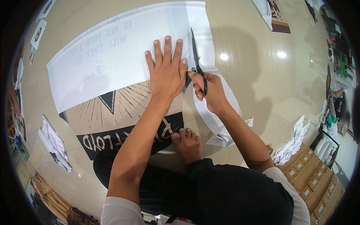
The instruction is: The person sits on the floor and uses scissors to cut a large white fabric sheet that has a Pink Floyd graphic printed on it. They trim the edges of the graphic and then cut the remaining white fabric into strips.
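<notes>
My left hand (166, 69) lies flat, fingers spread, on a large translucent white sheet (105, 45) with faint mirrored lettering. Under it shows a printed beige-and-black poster (92, 116) with rays and a dark triangle. My right hand (208, 88), just to its right, grips black scissors (194, 47), blades pointing away from me along the sheet's right edge. A curved white offcut (202, 112) hangs down to the right, under and beside my right hand. My bare foot (187, 146) rests at the poster's lower edge.
Crumpled white paper lies on the tiled floor at left (52, 144) and right (290, 140). Another printed sheet (281, 27) is at the upper right. Stacked brown boxes (313, 182) stand at the lower right; assorted clutter (339, 101) lines the right rim.
</notes>
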Available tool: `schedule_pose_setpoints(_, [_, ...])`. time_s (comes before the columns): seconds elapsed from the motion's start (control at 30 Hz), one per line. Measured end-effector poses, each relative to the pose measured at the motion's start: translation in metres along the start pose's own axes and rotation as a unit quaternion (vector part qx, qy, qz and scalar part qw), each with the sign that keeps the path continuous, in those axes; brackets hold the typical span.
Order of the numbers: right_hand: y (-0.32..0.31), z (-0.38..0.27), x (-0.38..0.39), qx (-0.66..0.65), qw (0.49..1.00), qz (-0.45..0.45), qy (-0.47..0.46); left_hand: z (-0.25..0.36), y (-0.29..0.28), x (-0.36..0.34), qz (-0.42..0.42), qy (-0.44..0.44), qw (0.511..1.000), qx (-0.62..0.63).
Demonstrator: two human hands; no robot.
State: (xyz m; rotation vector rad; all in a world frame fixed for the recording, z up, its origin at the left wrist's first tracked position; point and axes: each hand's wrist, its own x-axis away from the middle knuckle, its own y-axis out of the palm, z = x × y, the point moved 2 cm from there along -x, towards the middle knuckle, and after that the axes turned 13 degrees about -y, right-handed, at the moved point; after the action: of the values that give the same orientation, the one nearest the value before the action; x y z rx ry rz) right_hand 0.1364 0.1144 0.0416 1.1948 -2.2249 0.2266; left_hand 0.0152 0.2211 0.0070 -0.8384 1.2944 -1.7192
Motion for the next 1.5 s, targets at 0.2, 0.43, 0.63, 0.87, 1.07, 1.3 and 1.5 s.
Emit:
schedule_pose_setpoints(0.2, [-0.001, 0.001, 0.0, -0.003, 1.0, -0.005, -0.007, -0.001, 0.0, 0.0, 0.002, 0.001, 1.0, -0.002])
schedule_pose_setpoints(0.43, [0.001, -0.005, -0.003, -0.006, 1.0, -0.003, -0.003, -0.001, 0.0, 0.0, 0.003, 0.001, 1.0, 0.011])
schedule_pose_setpoints(0.63, [0.002, -0.011, -0.019, 0.014, 1.0, 0.007, -0.007, 0.0, -0.001, 0.0, 0.003, 0.001, 1.0, 0.019])
schedule_pose_setpoints(0.87, [0.002, -0.014, -0.022, 0.015, 1.0, 0.004, -0.007, -0.001, -0.001, 0.0, 0.015, 0.006, 1.0, 0.019])
schedule_pose_setpoints(1.07, [0.005, -0.019, -0.021, 0.024, 1.0, 0.006, -0.007, -0.001, -0.001, 0.001, 0.018, 0.007, 1.0, 0.02])
schedule_pose_setpoints(1.3, [0.002, -0.012, -0.021, 0.001, 1.0, -0.002, -0.027, 0.0, -0.001, 0.0, 0.009, 0.004, 1.0, 0.019])
schedule_pose_setpoints(1.5, [0.005, -0.018, -0.023, 0.017, 1.0, -0.005, -0.011, -0.001, -0.001, 0.001, 0.01, 0.004, 1.0, 0.025])
